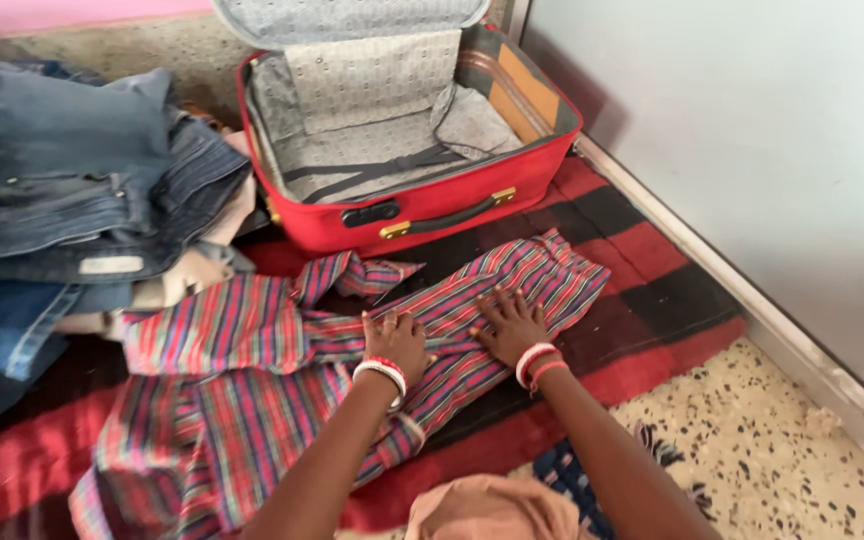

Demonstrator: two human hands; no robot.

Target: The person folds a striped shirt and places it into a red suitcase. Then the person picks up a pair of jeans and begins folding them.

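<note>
A striped shirt (252,400) in red, blue and green lies spread on a red and black blanket (642,290). My left hand (394,338) presses flat on the shirt near its middle, fingers apart. My right hand (510,322) lies flat on a sleeve of the same shirt, just to the right of the left hand. Both wrists wear red and white bangles. Neither hand grips anything.
An open red suitcase (422,205) with grey lining stands beyond the shirt. A heap of blue jeans (82,180) fills the left side. A grey wall (752,140) runs along the right. Speckled floor (752,470) shows at the lower right, and a pinkish cloth (492,510) lies at the bottom.
</note>
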